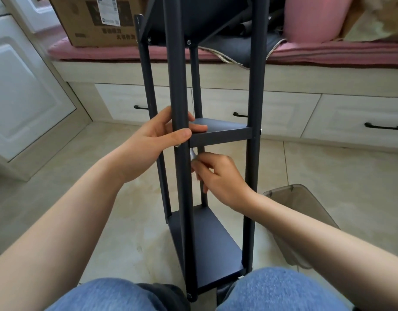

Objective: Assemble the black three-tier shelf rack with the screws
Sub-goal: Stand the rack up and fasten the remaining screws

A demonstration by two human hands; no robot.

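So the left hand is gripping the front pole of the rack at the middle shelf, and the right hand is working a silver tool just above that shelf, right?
Not quite. In the head view the left hand does grip the front pole at the middle shelf, but the right hand holds the silver tool just below that shelf, not above it.

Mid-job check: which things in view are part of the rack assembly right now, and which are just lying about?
In the job:
- black shelf rack
- middle shelf, steadied by the left hand
- small silvery part, probably a screw or tool tip, pinched by the right hand

Lying about:
- cardboard box
- pink cushion
- clear plastic bin
- drawers
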